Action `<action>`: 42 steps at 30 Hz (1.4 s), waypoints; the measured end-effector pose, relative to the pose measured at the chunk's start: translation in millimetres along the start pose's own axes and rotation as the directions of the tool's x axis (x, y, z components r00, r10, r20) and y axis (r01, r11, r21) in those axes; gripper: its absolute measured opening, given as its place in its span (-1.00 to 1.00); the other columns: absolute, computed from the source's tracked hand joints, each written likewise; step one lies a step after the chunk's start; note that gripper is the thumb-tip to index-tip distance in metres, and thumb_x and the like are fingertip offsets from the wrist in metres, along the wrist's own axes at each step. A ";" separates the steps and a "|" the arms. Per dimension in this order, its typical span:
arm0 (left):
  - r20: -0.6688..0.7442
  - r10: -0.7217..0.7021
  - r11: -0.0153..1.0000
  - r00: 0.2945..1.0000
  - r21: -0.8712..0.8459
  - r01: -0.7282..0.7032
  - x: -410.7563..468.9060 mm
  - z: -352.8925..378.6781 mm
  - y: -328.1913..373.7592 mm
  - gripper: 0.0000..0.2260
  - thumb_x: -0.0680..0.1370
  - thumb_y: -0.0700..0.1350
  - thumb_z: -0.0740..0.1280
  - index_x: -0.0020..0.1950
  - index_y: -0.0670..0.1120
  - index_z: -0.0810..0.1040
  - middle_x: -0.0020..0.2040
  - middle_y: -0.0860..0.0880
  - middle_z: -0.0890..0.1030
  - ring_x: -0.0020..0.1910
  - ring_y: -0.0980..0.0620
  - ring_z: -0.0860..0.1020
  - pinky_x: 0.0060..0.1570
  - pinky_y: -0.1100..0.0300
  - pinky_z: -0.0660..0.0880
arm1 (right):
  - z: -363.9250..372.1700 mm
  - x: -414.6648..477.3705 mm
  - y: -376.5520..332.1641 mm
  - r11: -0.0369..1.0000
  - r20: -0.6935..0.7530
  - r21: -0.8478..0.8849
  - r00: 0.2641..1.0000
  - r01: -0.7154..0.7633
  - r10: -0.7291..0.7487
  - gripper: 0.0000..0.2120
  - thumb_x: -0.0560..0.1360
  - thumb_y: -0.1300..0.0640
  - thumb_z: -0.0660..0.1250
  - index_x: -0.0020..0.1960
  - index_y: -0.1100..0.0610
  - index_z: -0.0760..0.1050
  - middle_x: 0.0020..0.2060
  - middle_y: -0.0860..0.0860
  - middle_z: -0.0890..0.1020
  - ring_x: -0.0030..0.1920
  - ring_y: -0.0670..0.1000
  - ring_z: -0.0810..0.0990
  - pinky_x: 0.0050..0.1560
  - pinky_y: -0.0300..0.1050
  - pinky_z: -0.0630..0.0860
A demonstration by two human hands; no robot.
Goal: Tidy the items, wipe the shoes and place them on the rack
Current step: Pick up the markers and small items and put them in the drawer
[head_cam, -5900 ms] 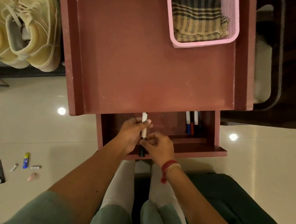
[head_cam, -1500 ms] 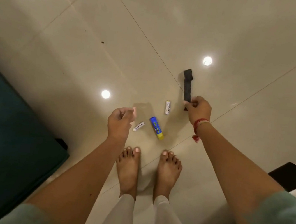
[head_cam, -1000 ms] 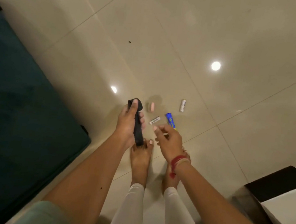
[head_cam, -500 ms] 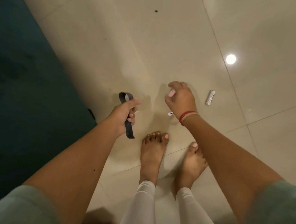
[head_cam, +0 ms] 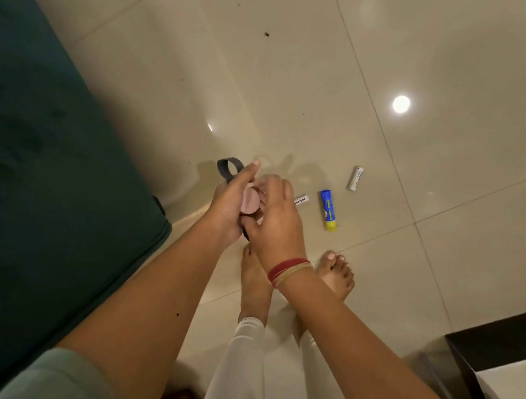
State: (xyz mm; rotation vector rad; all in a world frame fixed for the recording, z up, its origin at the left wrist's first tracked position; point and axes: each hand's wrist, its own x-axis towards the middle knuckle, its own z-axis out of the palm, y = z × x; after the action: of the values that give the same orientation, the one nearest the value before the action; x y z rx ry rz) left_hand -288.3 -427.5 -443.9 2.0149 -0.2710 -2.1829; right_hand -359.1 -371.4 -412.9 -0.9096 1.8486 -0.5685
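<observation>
Two hands meet above the floor [head_cam: 338, 75]: our left hand [head_cam: 228, 208] grips a black strap [head_cam: 228, 167], our right hand [head_cam: 277, 223] pinches a pink eraser [head_cam: 249, 201] against its palm.

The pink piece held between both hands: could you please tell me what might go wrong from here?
1. The left hand already grips the black strap. If it also takes the pink piece that the right hand pinches, one of them may slip out.
2. The half-hidden battery, the glue stick and the farther battery lie on the floor close to the bare feet; a step might send them rolling.
</observation>
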 end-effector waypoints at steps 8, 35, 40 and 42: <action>0.014 -0.039 0.999 0.999 -0.024 0.039 8.9 1.6 2.3 -0.76 0.48 0.11 0.41 -0.17 -0.03 0.48 -0.34 0.03 0.57 -0.46 0.11 0.43 -0.37 0.24 0.36 | -26.3 23.0 72.8 0.997 -0.149 0.006 0.986 -0.071 0.071 -0.79 0.44 0.38 0.24 0.01 0.18 0.52 -0.09 0.04 0.58 -0.09 0.06 0.59 -0.06 -0.14 0.52; -0.085 0.035 0.989 0.996 0.145 -0.022 -0.5 23.7 -34.4 -0.85 0.47 0.00 0.46 -0.09 -0.03 0.56 -0.43 0.09 0.50 -0.35 0.13 0.60 -0.42 0.33 0.44 | -28.7 -11.2 101.9 0.950 -0.342 0.238 0.897 -0.205 0.279 -0.89 0.44 0.24 0.36 -0.04 0.17 0.56 -0.08 0.09 0.59 -0.17 0.05 0.58 -0.08 -0.09 0.52; 0.028 0.000 0.973 1.000 0.232 -0.006 9.4 27.2 -38.1 -0.83 0.46 -0.16 0.47 -0.22 -0.01 0.49 -0.39 0.08 0.46 -0.46 0.13 0.42 -0.46 0.32 0.39 | -22.0 15.2 163.6 0.912 -0.256 -0.153 0.907 -0.380 0.335 -0.75 0.43 0.29 0.27 0.10 0.20 0.40 0.03 0.16 0.47 -0.05 0.24 0.49 -0.11 0.01 0.40; 0.046 -0.027 0.967 0.999 0.254 0.014 12.2 28.1 -41.5 -0.87 0.48 -0.23 0.43 -0.14 -0.03 0.52 -0.32 0.04 0.47 -0.48 0.13 0.39 -0.47 0.31 0.38 | -18.7 25.1 173.8 0.909 -0.223 -0.192 0.919 -0.370 0.327 -0.77 0.43 0.35 0.21 0.07 0.20 0.38 -0.02 0.16 0.50 -0.07 0.24 0.49 -0.20 -0.06 0.29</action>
State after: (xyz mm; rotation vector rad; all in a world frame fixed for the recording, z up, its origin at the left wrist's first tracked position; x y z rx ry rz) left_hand -317.0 -389.3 -463.5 2.0985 -0.5652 -2.3160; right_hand -441.8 -284.7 -542.7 -0.6618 2.2199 -0.2219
